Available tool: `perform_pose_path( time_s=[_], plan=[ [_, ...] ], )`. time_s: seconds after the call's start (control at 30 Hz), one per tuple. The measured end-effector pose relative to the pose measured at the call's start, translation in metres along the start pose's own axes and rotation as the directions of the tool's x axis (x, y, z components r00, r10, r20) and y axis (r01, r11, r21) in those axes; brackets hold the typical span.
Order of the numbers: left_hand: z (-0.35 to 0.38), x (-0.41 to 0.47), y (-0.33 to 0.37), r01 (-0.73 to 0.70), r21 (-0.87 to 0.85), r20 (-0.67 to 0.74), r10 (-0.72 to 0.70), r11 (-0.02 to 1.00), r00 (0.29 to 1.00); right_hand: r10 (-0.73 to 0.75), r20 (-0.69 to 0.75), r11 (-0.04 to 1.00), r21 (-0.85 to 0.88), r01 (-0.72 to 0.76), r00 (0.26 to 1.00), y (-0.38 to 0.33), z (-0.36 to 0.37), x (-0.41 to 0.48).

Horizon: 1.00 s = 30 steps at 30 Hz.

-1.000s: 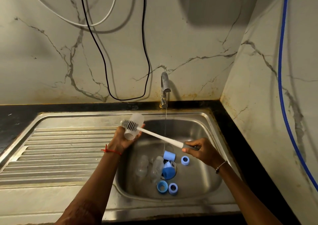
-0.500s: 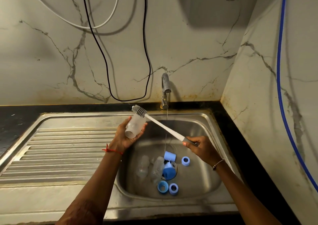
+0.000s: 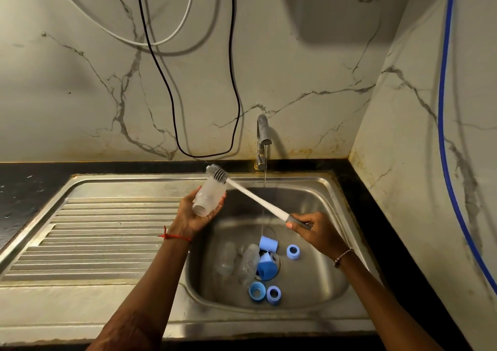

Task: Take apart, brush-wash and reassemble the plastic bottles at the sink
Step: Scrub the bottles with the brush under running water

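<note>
left hand [image 3: 197, 216]: wrapped round a clear bottle [image 3: 208, 196], tilted over the basin's left edge
right hand [image 3: 316, 229]: gripping the brush [image 3: 258, 201] handle, bristles against the bottle's far end
sink [image 3: 269, 321]: steel, drainboard [image 3: 107, 229] on the left; 2 more bottles [image 3: 227, 259] and 5 blue pieces [image 3: 268, 244] inside
tap [image 3: 262, 133]: running, thin stream
room: marble-ish walls [image 3: 80, 82], black counter [image 3: 27, 184], 3 cables [image 3: 172, 108] (black, white, blue)

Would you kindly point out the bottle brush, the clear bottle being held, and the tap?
bottle brush [image 3: 257, 199], head view, middle of its white shaft.
clear bottle [image 3: 208, 195], head view, middle of its side wall.
tap [image 3: 262, 129], head view, bend of its spout.
</note>
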<state>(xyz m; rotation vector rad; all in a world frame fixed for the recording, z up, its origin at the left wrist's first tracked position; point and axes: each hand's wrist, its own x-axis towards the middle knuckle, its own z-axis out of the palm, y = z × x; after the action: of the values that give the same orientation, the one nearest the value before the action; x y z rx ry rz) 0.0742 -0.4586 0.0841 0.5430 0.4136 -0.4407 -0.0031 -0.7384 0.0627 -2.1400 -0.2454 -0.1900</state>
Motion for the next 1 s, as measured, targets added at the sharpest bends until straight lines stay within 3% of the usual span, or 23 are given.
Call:
perform_pose_path(
  time_s=[0.13, 0.33, 0.53, 0.7, 0.8, 1.0],
  plan=[
    [-0.004, 0.002, 0.003, -0.028, -0.053, -0.005, 0.028, 0.998, 1.000, 0.002, 0.047, 1.000, -0.013, -0.001, 0.999, -0.003, 0.000, -0.004],
    [0.002, -0.006, -0.001, 0.033, -0.088, 0.037, -0.030, 0.996, 0.999, 0.038, -0.059, 0.999, 0.032, -0.037, 0.997, -0.011, 0.001, 0.001],
    [0.002, -0.001, 0.003, -0.048, -0.104, -0.025, 0.045, 0.993, 0.999, 0.015, 0.058, 0.999, 0.050, -0.018, 0.998, -0.009, 0.000, -0.003],
    [-0.001, -0.006, 0.001, 0.006, -0.059, 0.071, -0.002, 0.998, 0.997, 0.044, -0.055, 0.999, 0.012, -0.044, 0.998, -0.006, 0.005, 0.001],
    [0.000, -0.005, 0.004, -0.011, -0.036, 0.124, 0.016, 0.999, 0.992, 0.054, -0.040, 0.998, 0.043, -0.053, 0.998, -0.007, 0.007, -0.002],
    [-0.004, -0.002, 0.004, -0.034, -0.077, 0.017, 0.035, 0.996, 0.999, 0.053, 0.022, 0.995, 0.080, -0.054, 0.998, -0.005, 0.007, -0.009]
  ],
)
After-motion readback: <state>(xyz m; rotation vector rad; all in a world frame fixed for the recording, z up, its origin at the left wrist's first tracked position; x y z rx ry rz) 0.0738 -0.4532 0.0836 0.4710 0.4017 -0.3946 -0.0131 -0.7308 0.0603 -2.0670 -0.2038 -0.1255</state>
